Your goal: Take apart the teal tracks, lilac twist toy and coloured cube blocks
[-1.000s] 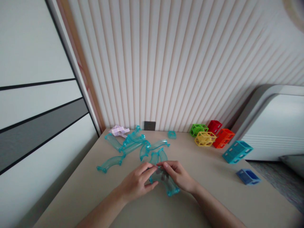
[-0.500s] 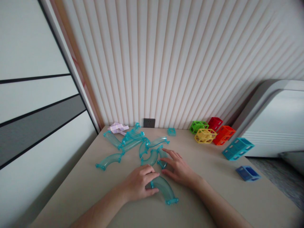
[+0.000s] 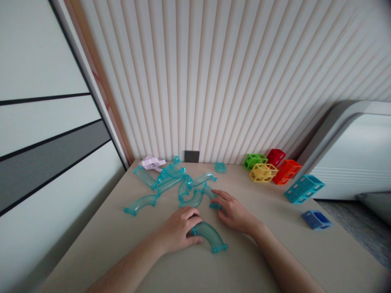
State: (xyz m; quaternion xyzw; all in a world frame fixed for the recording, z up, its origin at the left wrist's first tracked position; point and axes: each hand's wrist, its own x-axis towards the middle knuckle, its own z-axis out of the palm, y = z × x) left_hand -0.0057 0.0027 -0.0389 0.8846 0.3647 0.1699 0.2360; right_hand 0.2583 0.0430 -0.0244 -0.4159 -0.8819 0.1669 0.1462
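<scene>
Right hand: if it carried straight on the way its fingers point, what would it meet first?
The right hand points toward the curved teal track pieces; its fingertips already seem to touch the nearest one, though depth is unclear.

Ribbed, pale cream wall panelling [image 3: 232, 73] behind a beige matte tabletop [image 3: 290, 244], with a dark grey wall socket [image 3: 191, 156] low at its foot. White cabinet front with a grey band and black lines [image 3: 39, 134] to the left. White rounded-corner unit [image 3: 351, 158] at right; soft, even light
</scene>
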